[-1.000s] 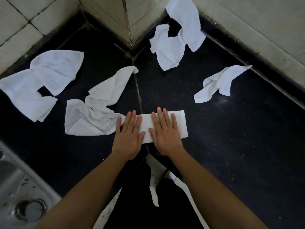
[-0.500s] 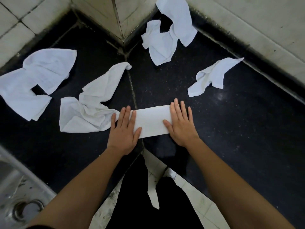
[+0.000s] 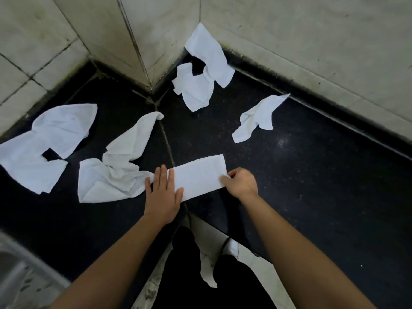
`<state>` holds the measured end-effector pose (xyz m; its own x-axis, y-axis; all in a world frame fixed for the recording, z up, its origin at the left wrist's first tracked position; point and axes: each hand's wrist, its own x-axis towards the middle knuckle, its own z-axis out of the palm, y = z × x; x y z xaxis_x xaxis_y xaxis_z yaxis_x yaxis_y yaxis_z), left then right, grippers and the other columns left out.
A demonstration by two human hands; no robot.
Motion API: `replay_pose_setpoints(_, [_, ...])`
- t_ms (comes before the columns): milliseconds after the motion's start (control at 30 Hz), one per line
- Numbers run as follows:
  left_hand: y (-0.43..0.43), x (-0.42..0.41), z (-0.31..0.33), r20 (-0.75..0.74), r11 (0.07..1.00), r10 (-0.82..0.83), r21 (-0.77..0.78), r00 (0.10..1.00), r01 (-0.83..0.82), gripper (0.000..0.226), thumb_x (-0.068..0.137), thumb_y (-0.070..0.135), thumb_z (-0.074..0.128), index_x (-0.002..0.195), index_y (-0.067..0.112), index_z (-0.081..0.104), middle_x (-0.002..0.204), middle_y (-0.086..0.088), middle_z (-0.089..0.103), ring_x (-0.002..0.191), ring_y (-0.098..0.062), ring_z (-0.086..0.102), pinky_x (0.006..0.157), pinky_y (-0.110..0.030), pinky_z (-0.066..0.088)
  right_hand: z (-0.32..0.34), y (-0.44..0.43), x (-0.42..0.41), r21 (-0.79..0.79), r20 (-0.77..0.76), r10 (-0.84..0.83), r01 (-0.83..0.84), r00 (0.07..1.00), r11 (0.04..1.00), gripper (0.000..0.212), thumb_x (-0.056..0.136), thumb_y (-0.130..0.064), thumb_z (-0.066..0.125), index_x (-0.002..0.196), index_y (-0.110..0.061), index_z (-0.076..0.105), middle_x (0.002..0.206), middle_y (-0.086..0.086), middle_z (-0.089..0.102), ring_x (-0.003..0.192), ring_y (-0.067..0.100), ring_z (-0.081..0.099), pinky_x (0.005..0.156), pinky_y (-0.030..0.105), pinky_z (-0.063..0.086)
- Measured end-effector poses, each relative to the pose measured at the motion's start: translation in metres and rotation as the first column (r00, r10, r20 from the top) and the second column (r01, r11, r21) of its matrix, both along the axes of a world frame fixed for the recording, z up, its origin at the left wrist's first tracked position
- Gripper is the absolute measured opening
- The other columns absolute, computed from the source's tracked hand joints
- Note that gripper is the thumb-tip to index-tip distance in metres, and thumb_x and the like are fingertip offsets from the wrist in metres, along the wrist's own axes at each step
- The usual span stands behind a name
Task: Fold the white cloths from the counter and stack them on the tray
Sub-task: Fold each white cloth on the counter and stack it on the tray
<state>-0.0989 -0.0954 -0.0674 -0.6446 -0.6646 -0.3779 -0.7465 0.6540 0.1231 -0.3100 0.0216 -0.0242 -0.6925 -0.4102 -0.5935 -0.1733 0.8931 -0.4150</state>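
Right fingers [image 3: 225,179] curled, pinching the near right corner of the folded strip [image 3: 200,176]. Right hand [image 3: 242,181] sits just off that end of the cloth. Left fingers [image 3: 163,175] straight and slightly spread, laid flat. Left hand [image 3: 163,191] presses the strip's left end down on the dark counter [image 3: 312,179].

Strip lies flat, a long narrow rectangle, tilted a little up to the right. Just left of it, touching the left hand's little-finger side, is a crumpled cloth [image 3: 111,178]. A second loose cloth [image 3: 42,141] lies farther left. A third cloth [image 3: 200,81] sits at the tiled wall [image 3: 312,41] corner, and a small cloth [image 3: 256,118] lies apart, behind and to the right. Steel sink [image 3: 17,282] at lower left, blurred.
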Motion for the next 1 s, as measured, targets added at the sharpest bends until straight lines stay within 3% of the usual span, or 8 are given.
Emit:
replay_pose_setpoints(133, [0.014,-0.007,0.013,-0.037,0.999,0.037,-0.008,0.999,-0.037,0.069,0.098,0.045,0.042,0.153,0.006,0.025,0.156,-0.021,0.029,0.141,-0.037,0.03,0.11,-0.054,0.029,0.001,0.001,-0.017,-0.163,0.218,-0.201,0.239,0.955,0.957,0.016,0.08,-0.03,0.071,0.091,-0.023,0.063,0.086,-0.004,0.068,0.087,0.017,0.068,0.078,0.037,0.058])
replay_pose_setpoints(233, [0.017,-0.018,0.021,-0.071,0.999,0.033,-0.038,0.997,-0.036,0.065,0.093,0.041,0.055,0.145,0.006,0.04,0.136,-0.018,0.05,0.12,-0.035,0.049,0.095,-0.05,0.041,0.005,0.011,-0.036,-0.218,0.2,-0.202,0.244,0.959,0.945,0.024,0.083,-0.025,0.076,0.105,-0.022,0.066,0.09,-0.008,0.067,0.092,0.016,0.069,0.089,0.037,0.058])
replay_pose_setpoints(367, [0.002,-0.038,0.036,-0.024,0.998,0.058,0.04,0.998,-0.057,0.063,0.094,0.041,0.052,0.147,0.011,0.035,0.134,-0.014,0.048,0.12,-0.031,0.048,0.096,-0.045,0.041,0.02,0.021,-0.067,-0.232,0.128,-0.133,0.161,0.983,0.959,0.021,0.085,-0.02,0.076,0.106,-0.024,0.073,0.091,-0.009,0.07,0.095,0.014,0.069,0.088,0.027,0.054])
replay_pose_setpoints(533, [-0.029,-0.086,0.064,-0.218,0.922,0.196,0.374,0.956,-0.104,0.075,0.089,0.032,0.066,0.151,0.014,0.028,0.143,-0.014,0.042,0.129,-0.029,0.047,0.104,-0.045,0.043,0.051,0.023,-0.091,-0.325,0.061,0.028,-0.007,0.998,0.946,0.015,0.086,-0.016,0.074,0.09,-0.031,0.073,0.091,-0.014,0.073,0.088,0.002,0.068,0.077,0.019,0.053])
replay_pose_setpoints(767, [-0.049,-0.169,0.118,-0.412,0.925,-0.07,0.315,0.909,0.214,0.1,0.079,0.025,0.08,0.156,0.026,0.016,0.159,-0.003,0.025,0.146,-0.024,0.024,0.115,-0.043,0.03,0.082,0.012,-0.108,-0.42,-0.027,0.148,-0.145,0.989,0.896,0.012,0.084,-0.019,0.079,0.09,-0.029,0.077,0.094,-0.012,0.074,0.091,0.006,0.068,0.087,0.03,0.057])
replay_pose_setpoints(833, [-0.049,-0.183,0.124,-0.459,0.907,-0.117,0.312,0.881,0.282,0.092,0.078,0.024,0.081,0.153,0.027,0.028,0.15,0.0,0.042,0.14,-0.021,0.035,0.11,-0.04,0.036,0.086,0.012,-0.11,-0.438,-0.029,0.176,-0.171,0.984,0.883,0.014,0.084,-0.017,0.079,0.088,-0.03,0.077,0.092,-0.011,0.075,0.09,0.007,0.069,0.087,0.032,0.058])
replay_pose_setpoints(900, [-0.049,-0.191,0.127,-0.496,0.905,-0.142,0.286,0.856,0.316,0.063,0.083,0.022,0.077,0.14,0.025,0.051,0.12,0.005,0.064,0.118,-0.015,0.056,0.1,-0.034,0.045,0.089,0.014,-0.11,-0.44,-0.048,0.196,-0.197,0.979,0.876,0.015,0.083,-0.017,0.08,0.088,-0.031,0.076,0.09,-0.012,0.075,0.088,0.006,0.069,0.086,0.034,0.058])
replay_pose_setpoints(1000, [-0.05,-0.196,0.134,-0.519,0.922,-0.185,0.202,0.835,0.33,0.019,0.088,0.023,0.072,0.107,0.026,0.072,0.097,0.006,0.067,0.089,-0.009,0.061,0.087,-0.034,0.054,0.099,0.019,-0.113,-0.433,-0.074,0.174,-0.188,0.982,0.882,0.012,0.085,-0.02,0.078,0.092,-0.029,0.077,0.092,-0.012,0.075,0.088,0.006,0.069,0.085,0.034,0.059])
